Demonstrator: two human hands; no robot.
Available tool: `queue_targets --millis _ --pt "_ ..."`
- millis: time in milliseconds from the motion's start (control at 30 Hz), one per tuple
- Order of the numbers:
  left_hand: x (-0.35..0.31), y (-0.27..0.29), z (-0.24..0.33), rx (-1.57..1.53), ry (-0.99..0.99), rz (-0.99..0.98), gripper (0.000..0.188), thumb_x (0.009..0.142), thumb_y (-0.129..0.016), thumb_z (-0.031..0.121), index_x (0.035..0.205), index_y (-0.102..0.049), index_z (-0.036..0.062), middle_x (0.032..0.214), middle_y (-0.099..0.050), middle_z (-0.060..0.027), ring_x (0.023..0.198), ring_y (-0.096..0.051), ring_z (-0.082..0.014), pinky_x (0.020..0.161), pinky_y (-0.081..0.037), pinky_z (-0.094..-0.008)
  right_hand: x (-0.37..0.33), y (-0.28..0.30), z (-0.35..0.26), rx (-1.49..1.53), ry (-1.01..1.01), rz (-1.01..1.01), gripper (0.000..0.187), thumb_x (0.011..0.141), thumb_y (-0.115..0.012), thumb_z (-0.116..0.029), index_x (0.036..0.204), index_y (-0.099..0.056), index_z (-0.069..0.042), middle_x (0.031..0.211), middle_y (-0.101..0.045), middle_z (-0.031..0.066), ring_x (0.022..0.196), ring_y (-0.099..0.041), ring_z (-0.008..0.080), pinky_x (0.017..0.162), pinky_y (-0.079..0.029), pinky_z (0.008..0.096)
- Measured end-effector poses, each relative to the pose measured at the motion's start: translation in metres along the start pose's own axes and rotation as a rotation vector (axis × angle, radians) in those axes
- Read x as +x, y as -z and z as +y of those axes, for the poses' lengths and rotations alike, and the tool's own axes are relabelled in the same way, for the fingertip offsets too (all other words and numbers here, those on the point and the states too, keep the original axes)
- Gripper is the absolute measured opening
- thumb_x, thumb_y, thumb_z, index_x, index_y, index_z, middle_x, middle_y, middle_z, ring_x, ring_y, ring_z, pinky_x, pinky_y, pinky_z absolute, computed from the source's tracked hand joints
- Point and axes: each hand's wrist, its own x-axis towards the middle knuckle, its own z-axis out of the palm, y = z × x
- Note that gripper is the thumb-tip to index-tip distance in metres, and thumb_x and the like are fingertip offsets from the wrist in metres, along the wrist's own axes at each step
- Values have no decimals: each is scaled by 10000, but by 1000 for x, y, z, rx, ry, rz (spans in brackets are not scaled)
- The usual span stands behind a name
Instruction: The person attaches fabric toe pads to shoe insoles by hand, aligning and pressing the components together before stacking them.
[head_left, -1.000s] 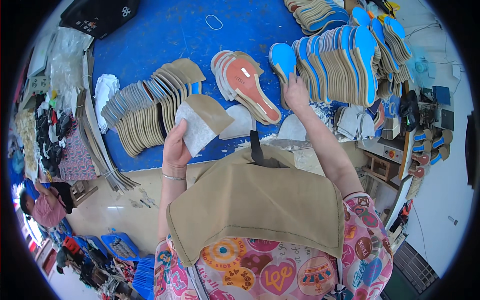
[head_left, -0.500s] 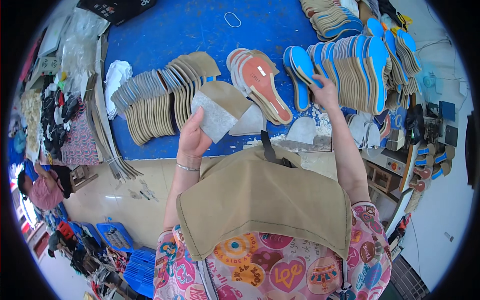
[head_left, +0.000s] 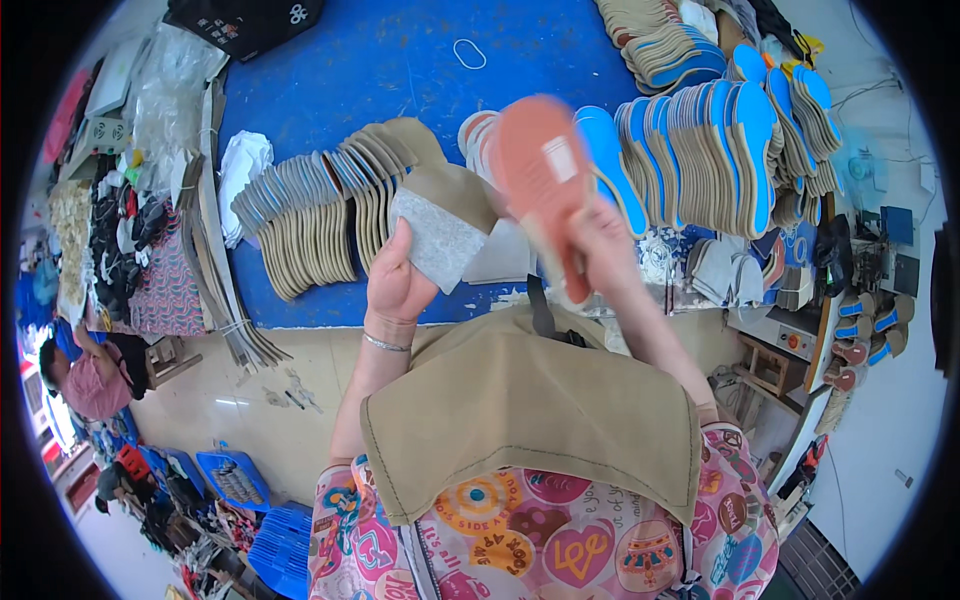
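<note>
My right hand (head_left: 605, 245) now grips an insole (head_left: 540, 150), lifted clear of the row (head_left: 690, 150) rightward; my left hand (head_left: 398, 285) pinches a patch (head_left: 440, 238). Both are thus occupied.

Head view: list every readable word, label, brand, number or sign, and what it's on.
Pink garment: printed lettering, partly readable, not copied here.
Black bag: white lettering, too small to read surely.
Reddish insole in the right hand: white label, too blurred.

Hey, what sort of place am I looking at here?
Probably a shoemaking workshop: a packed row of blue-faced insoles sits on the blue worktable, and the right hand holds a reddish insole.
</note>
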Motion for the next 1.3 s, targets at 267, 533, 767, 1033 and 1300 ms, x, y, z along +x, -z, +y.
queue_targets --millis 267,533,767,1033,1300 --pt "-5 -8 1 -4 -40 -159 457 955 -229 298 1310 -301 20 1325 -371 -125 1208 -373 -271 1018 -284 -409 1 -39 6 68 -94 -514 264 842 -596 -197 1024 -578 -7 790 -583 -18 670 -478 11 555 -398 177" --pt "-7 -14 0 -7 -87 -214 450 955 -218 293 1304 -316 25 1318 -380 -126 1204 -378 -266 1014 -288 -402 2 -37 12 126 -134 -538 277 841 -596 -202 1035 -575 -5 886 -611 12 758 -526 30 651 -445 194" --pt "-9 -20 -3 -43 -52 -27 409 953 -236 229 1305 -300 32 1317 -374 -118 1203 -374 -265 1021 -284 -409 5 -28 15 22 -231 -516 257 844 -590 -211 1011 -581 -16 799 -585 -9 676 -495 18 569 -405 180" --pt "-9 -27 -7 -89 -21 -13 425 959 -209 262 1305 -296 32 1319 -366 -121 1207 -365 -268 1025 -273 -418 9 -25 34 19 -125 -440 332 820 -611 -271 1030 -583 -15 704 -544 -13 479 -378 14 408 -265 175" --pt "-7 -43 -9 4 -19 28 445 953 -272 303 1281 -331 7 1283 -406 -128 1176 -399 -243 1001 -301 -390 11 -20 34 69 -176 -481 291 842 -588 -253 1013 -579 -18 782 -560 -22 646 -471 23 534 -377 178"
